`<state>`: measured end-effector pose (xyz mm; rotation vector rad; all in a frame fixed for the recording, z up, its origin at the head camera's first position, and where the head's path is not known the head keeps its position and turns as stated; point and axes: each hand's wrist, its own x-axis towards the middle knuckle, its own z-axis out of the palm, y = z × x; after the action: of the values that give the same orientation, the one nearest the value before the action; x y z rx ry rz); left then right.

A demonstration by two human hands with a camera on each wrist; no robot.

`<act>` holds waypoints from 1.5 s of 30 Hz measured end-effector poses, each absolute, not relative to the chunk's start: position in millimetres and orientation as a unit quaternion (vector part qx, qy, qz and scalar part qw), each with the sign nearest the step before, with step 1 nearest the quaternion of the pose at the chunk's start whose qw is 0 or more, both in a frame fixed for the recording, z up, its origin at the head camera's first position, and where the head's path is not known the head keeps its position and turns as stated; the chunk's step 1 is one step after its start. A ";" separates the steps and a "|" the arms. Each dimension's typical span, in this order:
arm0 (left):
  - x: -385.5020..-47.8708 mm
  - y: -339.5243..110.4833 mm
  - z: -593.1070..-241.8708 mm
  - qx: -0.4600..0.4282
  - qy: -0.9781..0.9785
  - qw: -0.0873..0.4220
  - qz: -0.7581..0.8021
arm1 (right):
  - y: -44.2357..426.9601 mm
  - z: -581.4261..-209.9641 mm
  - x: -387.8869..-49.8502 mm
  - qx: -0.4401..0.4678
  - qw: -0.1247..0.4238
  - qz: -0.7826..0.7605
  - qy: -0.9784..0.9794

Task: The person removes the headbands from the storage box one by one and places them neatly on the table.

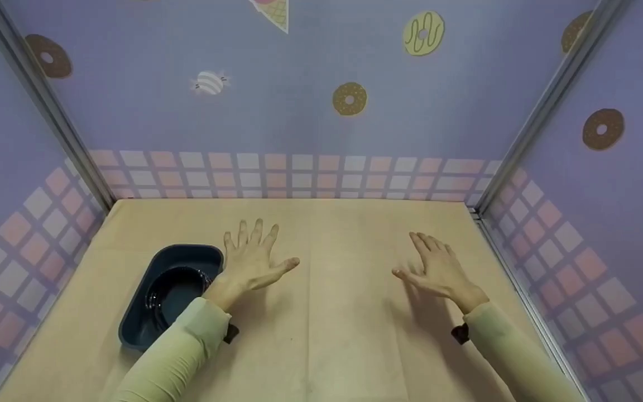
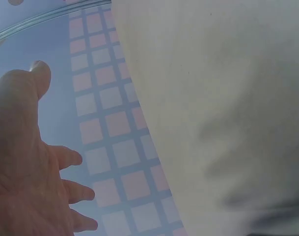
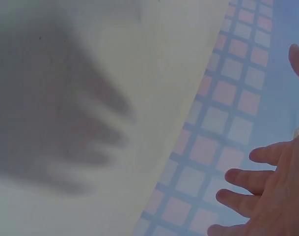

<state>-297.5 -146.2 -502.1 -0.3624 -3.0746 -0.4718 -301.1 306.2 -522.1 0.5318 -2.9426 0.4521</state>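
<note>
My left hand (image 1: 249,259) hovers over the table with its fingers spread, just right of a dark blue tub (image 1: 132,329). Inside that tub lies a dark, glossy ring-shaped thing (image 1: 154,298), partly hidden by my left forearm; its exact kind cannot be made out. On the other side my right hand (image 1: 438,271) is held above the table, fingers straight and thumb apart, holding nothing. In the left wrist view the left hand (image 2: 26,162) shows an empty palm. The right wrist view likewise has the right hand (image 3: 277,191) with nothing in it.
A pale cloth-covered table (image 1: 349,335) spreads beneath both hands. Patterned walls (image 1: 310,123) enclose it at the back and on both sides, with metal rails (image 1: 522,290) along the corners and the right edge.
</note>
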 end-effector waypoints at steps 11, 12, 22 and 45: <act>-296.4 -144.2 -495.4 -0.124 -0.980 -0.012 -0.152 | 288.9 -517.1 -288.3 0.204 0.028 0.181 -0.962; -296.5 -144.8 -495.5 -0.125 -0.980 -0.013 -0.152 | 286.9 -517.1 -287.9 0.205 0.028 0.184 -0.961; -296.2 -160.1 -491.9 -0.108 -0.981 -0.034 -0.156 | 264.1 -516.2 -287.0 0.221 0.021 0.234 -0.947; -297.1 -224.7 -473.5 -0.093 -0.973 -0.041 -0.208 | 173.7 -530.0 -288.9 0.211 -0.037 0.394 -0.894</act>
<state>-297.1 -224.7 -473.5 -0.3001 -3.1388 -0.6712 -288.9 173.7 -530.0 0.6783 -2.8758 1.2688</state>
